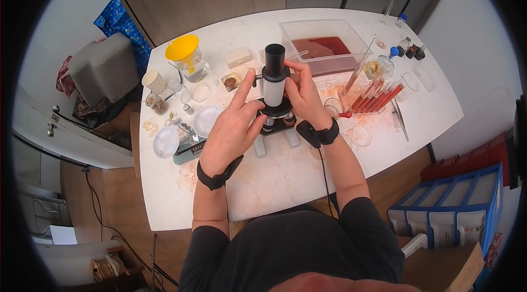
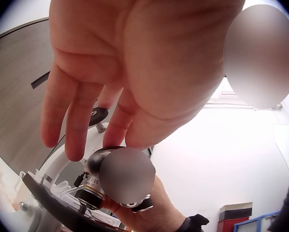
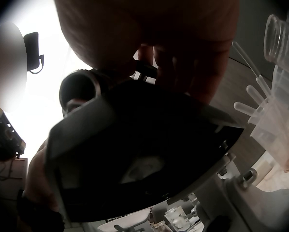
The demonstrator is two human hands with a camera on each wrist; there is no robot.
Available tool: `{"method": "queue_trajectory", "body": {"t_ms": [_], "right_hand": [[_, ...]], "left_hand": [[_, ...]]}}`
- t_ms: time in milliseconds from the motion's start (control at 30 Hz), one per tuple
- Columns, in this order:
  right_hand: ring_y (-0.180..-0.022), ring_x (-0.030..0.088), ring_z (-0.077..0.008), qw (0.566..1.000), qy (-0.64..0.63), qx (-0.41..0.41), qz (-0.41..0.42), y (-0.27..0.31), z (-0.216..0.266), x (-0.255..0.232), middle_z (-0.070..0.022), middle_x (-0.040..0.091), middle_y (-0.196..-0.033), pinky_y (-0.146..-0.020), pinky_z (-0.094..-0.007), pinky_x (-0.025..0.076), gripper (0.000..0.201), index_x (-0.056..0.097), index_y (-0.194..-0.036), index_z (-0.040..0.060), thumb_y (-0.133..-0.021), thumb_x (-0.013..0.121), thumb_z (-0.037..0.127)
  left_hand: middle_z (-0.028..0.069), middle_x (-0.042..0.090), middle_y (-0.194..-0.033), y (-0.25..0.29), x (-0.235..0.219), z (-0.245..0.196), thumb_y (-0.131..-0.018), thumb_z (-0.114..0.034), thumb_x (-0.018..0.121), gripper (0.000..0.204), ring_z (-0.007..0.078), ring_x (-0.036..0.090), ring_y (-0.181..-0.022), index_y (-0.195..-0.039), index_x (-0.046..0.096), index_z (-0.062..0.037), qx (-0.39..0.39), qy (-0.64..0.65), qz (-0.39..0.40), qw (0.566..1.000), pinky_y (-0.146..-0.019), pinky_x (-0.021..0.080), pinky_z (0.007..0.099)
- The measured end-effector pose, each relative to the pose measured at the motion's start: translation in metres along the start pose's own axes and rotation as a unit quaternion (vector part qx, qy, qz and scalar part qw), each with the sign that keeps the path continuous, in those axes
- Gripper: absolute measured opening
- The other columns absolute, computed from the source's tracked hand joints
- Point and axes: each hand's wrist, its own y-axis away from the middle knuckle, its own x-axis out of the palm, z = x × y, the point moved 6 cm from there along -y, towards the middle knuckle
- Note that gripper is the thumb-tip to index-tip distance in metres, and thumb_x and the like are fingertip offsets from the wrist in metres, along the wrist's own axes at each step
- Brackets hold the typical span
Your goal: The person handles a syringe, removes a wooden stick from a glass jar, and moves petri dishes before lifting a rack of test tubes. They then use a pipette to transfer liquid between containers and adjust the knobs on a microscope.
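Observation:
A microscope with a white tube [image 1: 274,92] and black eyepiece [image 1: 275,59] stands between both hands. My left hand [image 1: 230,127] is at its left side, index finger extended by the side knob, other fingertips at the black collar. In the left wrist view, the fingers of my left hand [image 2: 135,63] hang fairly straight, two tips against the round head above an objective [image 2: 92,186]. My right hand [image 1: 307,97] grips the tube's upper right side with bent fingers and thumb. In the right wrist view, a dark microscope part [image 3: 144,150] hides much below my right hand [image 3: 149,29].
To the right are a rack of red-filled tubes [image 1: 379,97], glass dishes [image 1: 360,136] and a tub of red liquid [image 1: 321,47]. A yellow funnel [image 1: 182,48], a paper cup [image 1: 153,80], white dishes [image 1: 208,121] and a balance [image 1: 189,152] are on the left.

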Motion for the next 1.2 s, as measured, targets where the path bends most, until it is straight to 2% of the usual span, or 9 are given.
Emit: {"method": "queue_trajectory", "body": {"t_ms": [1200], "right_hand": [[-0.062, 0.057, -0.0136, 1.0, -0.01, 0.009, 0.004, 0.0001, -0.0008, 0.0002, -0.0074, 0.059, -0.069, -0.058, -0.0277, 0.044, 0.035, 0.04, -0.131, 0.0022, -0.097, 0.048, 0.006]], "left_hand": [[0.0211, 0.031, -0.153, -0.0004, -0.0005, -0.0008, -0.081, -0.006, 0.07, 0.016, 0.0386, 0.044, -0.132, -0.096, 0.064, -0.0027, 0.002, 0.003, -0.005, 1.0, -0.095, 0.049, 0.038]]}}
